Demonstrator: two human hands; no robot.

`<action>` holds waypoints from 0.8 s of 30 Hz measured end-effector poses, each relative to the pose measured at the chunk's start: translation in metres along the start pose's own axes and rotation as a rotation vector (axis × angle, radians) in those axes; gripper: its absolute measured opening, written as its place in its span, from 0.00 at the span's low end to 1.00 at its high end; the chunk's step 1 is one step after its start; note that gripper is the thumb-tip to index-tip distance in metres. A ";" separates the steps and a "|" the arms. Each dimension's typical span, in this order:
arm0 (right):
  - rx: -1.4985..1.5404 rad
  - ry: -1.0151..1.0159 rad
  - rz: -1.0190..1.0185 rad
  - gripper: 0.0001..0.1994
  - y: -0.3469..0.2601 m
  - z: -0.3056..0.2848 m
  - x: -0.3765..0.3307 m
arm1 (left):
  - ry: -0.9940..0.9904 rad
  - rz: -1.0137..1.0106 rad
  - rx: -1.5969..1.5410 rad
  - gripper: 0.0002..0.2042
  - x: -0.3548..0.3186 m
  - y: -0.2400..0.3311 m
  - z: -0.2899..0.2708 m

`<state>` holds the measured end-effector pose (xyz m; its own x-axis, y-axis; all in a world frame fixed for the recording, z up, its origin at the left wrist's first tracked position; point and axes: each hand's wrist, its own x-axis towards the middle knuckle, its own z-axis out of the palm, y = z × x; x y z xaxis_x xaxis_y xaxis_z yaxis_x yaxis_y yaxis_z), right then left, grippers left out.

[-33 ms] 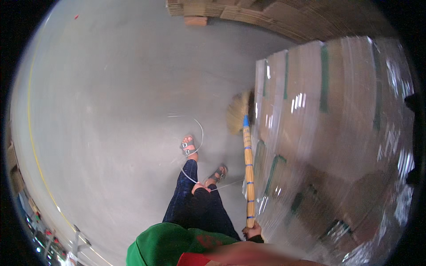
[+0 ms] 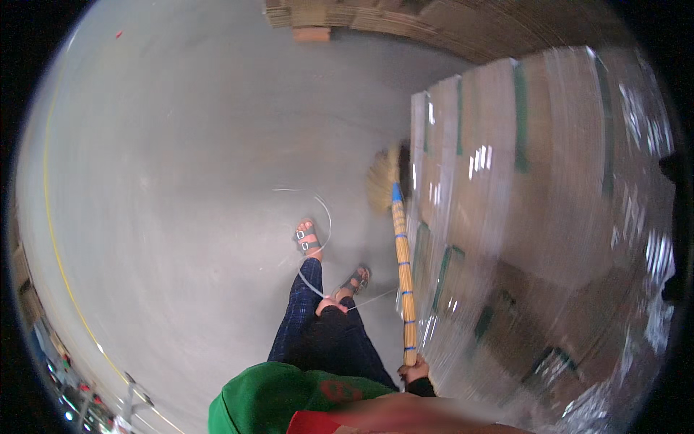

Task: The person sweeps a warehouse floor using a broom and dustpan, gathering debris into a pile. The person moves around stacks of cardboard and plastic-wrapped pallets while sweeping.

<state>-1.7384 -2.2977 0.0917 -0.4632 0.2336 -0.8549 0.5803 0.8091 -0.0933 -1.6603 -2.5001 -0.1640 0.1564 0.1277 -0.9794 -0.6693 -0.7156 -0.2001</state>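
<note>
My right hand [image 2: 416,373] grips the near end of a broom [image 2: 402,275]. Its handle is yellow with blue bands, and its straw bristles rest on the floor by the foot of a wrapped pallet. My left hand [image 2: 330,304], in a dark sleeve, is closed on a thin white strap [image 2: 325,217]. The strap loops out over the concrete floor around my left foot. Both of my feet are in sandals, just left of the broom.
A tall pallet of cartons wrapped in clear film [image 2: 535,217] fills the right side, close to the broom. Stacks of flat cardboard [image 2: 376,18] lie at the far end. A yellow line [image 2: 54,239] curves along the grey floor at the left.
</note>
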 end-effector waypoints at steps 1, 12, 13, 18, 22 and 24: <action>-0.004 -0.040 -0.060 0.19 0.005 -0.007 0.001 | 0.007 -0.021 -0.198 0.15 -0.017 -0.014 0.009; -0.514 0.064 -0.162 0.18 -0.047 -0.061 -0.024 | -0.312 0.633 -0.030 0.08 -0.128 0.157 -0.047; -0.524 0.055 -0.102 0.17 -0.059 -0.069 -0.032 | -0.263 0.584 0.126 0.08 -0.148 0.185 -0.054; -0.563 0.131 0.021 0.15 -0.089 -0.075 -0.063 | -0.088 0.332 1.118 0.10 -0.204 0.327 -0.044; -0.402 0.220 0.232 0.14 -0.071 -0.031 -0.071 | -0.097 0.125 1.637 0.10 -0.163 0.384 0.012; -0.306 0.264 0.358 0.13 -0.068 0.008 -0.083 | -0.111 0.162 1.830 0.10 -0.125 0.416 0.056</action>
<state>-1.7338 -2.3762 0.1651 -0.4477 0.6190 -0.6453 0.5295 0.7650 0.3666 -1.9993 -2.7753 -0.1262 0.0255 0.2351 -0.9716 -0.5412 0.8204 0.1843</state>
